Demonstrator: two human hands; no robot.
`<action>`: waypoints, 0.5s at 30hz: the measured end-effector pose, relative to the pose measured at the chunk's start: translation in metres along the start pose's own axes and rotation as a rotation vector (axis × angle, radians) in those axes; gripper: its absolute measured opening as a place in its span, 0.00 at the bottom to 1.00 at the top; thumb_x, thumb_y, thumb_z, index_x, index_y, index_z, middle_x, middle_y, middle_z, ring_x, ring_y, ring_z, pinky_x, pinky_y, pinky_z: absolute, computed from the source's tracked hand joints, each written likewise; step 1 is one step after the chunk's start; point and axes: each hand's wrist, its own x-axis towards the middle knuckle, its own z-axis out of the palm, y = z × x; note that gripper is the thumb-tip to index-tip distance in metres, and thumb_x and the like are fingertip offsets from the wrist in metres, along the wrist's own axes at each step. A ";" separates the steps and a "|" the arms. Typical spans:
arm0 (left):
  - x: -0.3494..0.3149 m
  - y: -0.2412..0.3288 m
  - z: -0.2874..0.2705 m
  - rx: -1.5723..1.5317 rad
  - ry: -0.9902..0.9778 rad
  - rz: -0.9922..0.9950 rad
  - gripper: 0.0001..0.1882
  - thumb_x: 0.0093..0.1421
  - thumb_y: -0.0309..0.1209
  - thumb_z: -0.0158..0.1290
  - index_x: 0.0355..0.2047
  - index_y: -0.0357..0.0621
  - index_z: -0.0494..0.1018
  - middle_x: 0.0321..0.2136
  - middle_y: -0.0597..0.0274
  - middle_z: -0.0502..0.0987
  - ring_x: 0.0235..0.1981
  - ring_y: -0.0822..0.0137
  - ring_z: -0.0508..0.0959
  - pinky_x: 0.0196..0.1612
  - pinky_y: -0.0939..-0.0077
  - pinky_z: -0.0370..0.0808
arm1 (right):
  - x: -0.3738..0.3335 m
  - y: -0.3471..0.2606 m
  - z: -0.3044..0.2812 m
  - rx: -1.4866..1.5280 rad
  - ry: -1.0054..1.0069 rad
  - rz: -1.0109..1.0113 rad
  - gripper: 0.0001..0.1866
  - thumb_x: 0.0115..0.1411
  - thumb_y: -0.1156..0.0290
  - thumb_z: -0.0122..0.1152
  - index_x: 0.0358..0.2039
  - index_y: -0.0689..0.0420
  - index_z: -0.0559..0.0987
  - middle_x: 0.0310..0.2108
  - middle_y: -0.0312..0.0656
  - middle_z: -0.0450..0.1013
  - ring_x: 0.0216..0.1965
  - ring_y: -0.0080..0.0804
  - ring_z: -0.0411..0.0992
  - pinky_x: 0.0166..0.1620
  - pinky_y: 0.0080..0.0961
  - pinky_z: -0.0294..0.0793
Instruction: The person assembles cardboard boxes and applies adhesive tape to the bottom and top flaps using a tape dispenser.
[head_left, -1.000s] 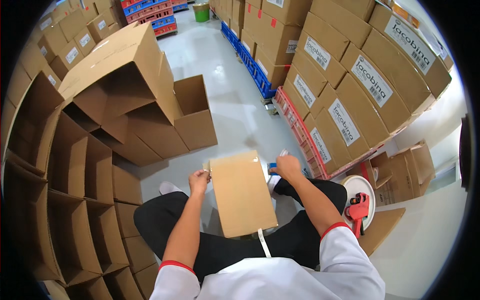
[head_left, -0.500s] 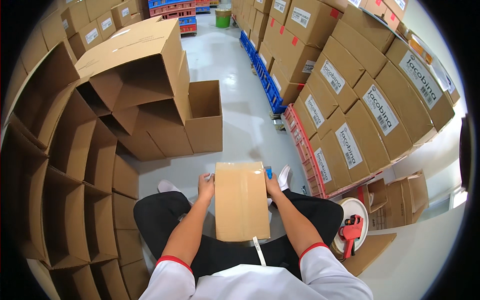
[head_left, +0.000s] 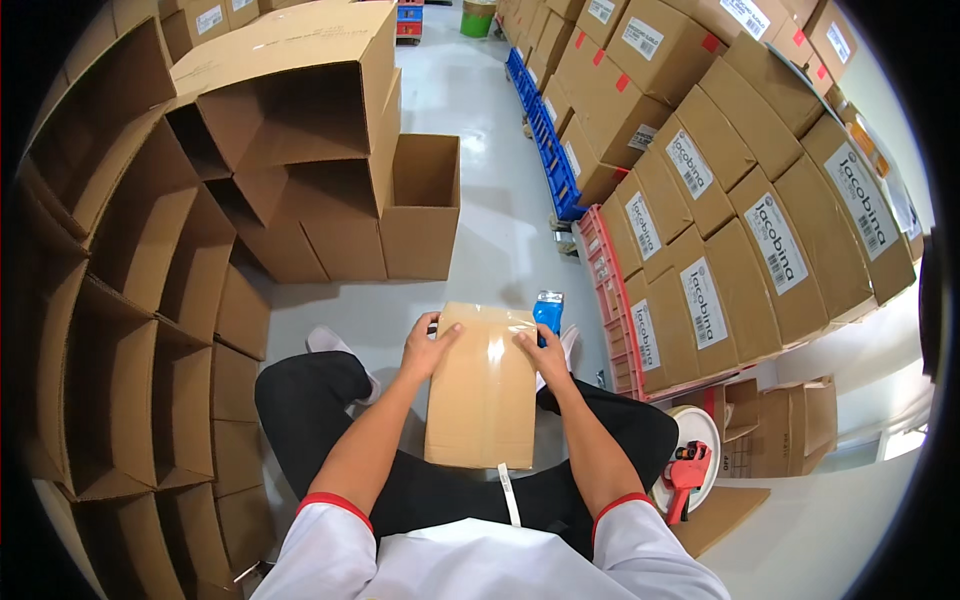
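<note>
Both hands now on the small brown carton (head_left: 478, 400), held between the knees just in front of the lap, near end close to the trousers, far end toward the aisle. Main change: left hand (head_left: 425, 347) and right hand (head_left: 545, 355) gripped the side edges half a second ago; now both thumbs are pressed on the upper face near its far end, fingers round the sides and mostly hidden. So both hands are closed on the carton, one each side. A second ago the right hand was off to the side with the blue handheld tool (head_left: 548, 312), likely a tape cutter or dispenser, and the carton lay skewed; now it sits straighter, and the tool sticks up past the right fingers. Seems to be kept in that hand, but can't tell how. Glossy clear tape shows along the middle of the face and at the far edge; a second ago the face up looked plain along the middle. Can't tell if the carton was flipped. My read: taping looks done on this face, and the step in hand is handling or pressing the carton. Red pistol-grip tool (head_left: 688, 470) lies untouched on the round white lid (head_left: 712, 440), right of the right knee.
</note>
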 end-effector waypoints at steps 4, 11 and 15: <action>0.001 0.010 -0.011 0.005 -0.259 -0.142 0.37 0.50 0.50 0.73 0.53 0.38 0.75 0.45 0.53 0.82 0.47 0.61 0.82 0.52 0.68 0.77 | -0.009 -0.034 -0.011 0.017 -0.155 0.166 0.30 0.59 0.49 0.71 0.55 0.57 0.79 0.44 0.49 0.79 0.50 0.39 0.75 0.54 0.34 0.74; -0.001 0.021 -0.019 -0.123 -0.388 -0.243 0.38 0.50 0.46 0.74 0.55 0.35 0.74 0.49 0.51 0.81 0.50 0.62 0.81 0.55 0.69 0.76 | -0.014 -0.060 -0.018 0.116 -0.298 0.393 0.33 0.56 0.53 0.75 0.56 0.61 0.78 0.50 0.50 0.77 0.50 0.38 0.77 0.55 0.32 0.75; -0.004 0.020 -0.019 -0.169 -0.455 -0.229 0.37 0.53 0.41 0.72 0.60 0.40 0.72 0.53 0.55 0.79 0.56 0.62 0.78 0.61 0.67 0.72 | -0.014 -0.049 -0.021 0.100 -0.294 0.196 0.32 0.55 0.53 0.76 0.55 0.58 0.80 0.59 0.54 0.69 0.59 0.44 0.69 0.61 0.38 0.70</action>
